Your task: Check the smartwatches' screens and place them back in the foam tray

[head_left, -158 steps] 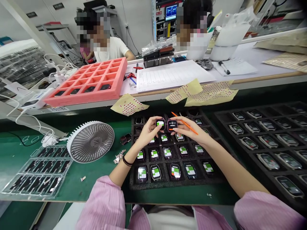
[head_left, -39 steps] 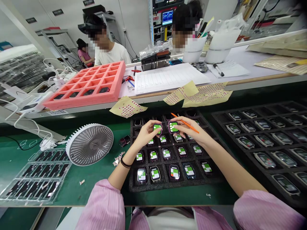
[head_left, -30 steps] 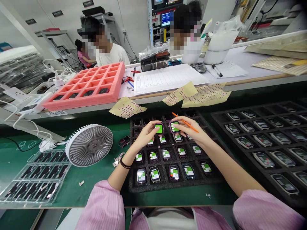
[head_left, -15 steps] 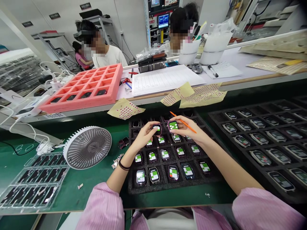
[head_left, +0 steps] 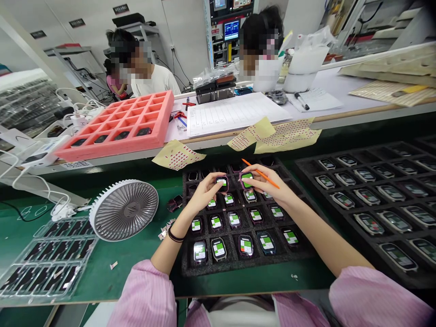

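Note:
My left hand [head_left: 206,190] is closed around a smartwatch body [head_left: 221,182] with a lit green-and-white screen, its thumb on the glass. A second, purple-rimmed smartwatch [head_left: 245,179] sits in my right hand [head_left: 269,184], whose thumb lies across its lit screen. An orange stick-like tool [head_left: 262,174], slim and pointed, is tucked between the fingers of that same hand. Both watches are held above a black foam tray [head_left: 204,268], where several strapless watches with green screens lie in square slots. The fingers behind each watch are partly hidden.
A second black tray [head_left: 366,236] of watches lies to the right. On the left stand a grey round fan [head_left: 131,210] and a clear plastic tray [head_left: 51,254] of dark parts. A pink foam tray [head_left: 117,152] and papers [head_left: 235,113] occupy the raised shelf. Two people sit beyond it.
My right thumb has slid further over the screen of the purple-rimmed smartwatch, which has turned slightly. My left hand holds its watch in nearly the same place.

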`<state>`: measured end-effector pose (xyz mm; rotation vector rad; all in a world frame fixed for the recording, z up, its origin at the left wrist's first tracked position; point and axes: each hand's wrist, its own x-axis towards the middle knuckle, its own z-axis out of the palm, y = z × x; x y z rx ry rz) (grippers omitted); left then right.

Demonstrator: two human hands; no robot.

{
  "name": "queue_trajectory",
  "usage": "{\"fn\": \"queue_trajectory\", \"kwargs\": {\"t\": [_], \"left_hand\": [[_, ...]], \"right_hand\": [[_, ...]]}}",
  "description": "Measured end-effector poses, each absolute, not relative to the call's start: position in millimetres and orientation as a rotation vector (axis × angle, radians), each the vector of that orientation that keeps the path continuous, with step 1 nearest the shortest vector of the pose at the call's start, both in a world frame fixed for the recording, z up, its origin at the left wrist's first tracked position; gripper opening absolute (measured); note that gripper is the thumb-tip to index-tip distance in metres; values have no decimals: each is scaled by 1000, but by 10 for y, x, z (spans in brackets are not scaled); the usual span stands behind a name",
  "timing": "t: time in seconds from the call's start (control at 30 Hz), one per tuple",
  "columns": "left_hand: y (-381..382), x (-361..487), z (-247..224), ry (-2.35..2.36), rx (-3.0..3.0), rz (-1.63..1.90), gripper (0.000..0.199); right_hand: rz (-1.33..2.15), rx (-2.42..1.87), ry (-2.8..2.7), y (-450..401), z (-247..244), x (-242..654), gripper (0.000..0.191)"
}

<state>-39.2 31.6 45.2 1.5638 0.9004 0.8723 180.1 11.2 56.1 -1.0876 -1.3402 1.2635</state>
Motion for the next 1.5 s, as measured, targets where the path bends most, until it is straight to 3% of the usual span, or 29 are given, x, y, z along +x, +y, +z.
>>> {"fn": "queue_trajectory", "kwargs": {"t": [0.47,0.73,0.97,1.17,1.5], "left_hand": [[265,-426,499,825,1621,884,59],[139,-367,607,866,2267,971,48],[87,-318,546,989,2667,888,46],[44,-350,687,696,2616,1271,39],[27,-299,662,565,2558,1315,43]], "right_hand": [[1376,-963,-1480,85,566,1844,36],[1305,-1005,-1565,-18,580,1748,35],[1169,-1132,-1695,-188,641,1657,46],[1518,-850,-1490,-162,685,1691,47],[1662,-815,-1320,-173,653,1694,41]]}}
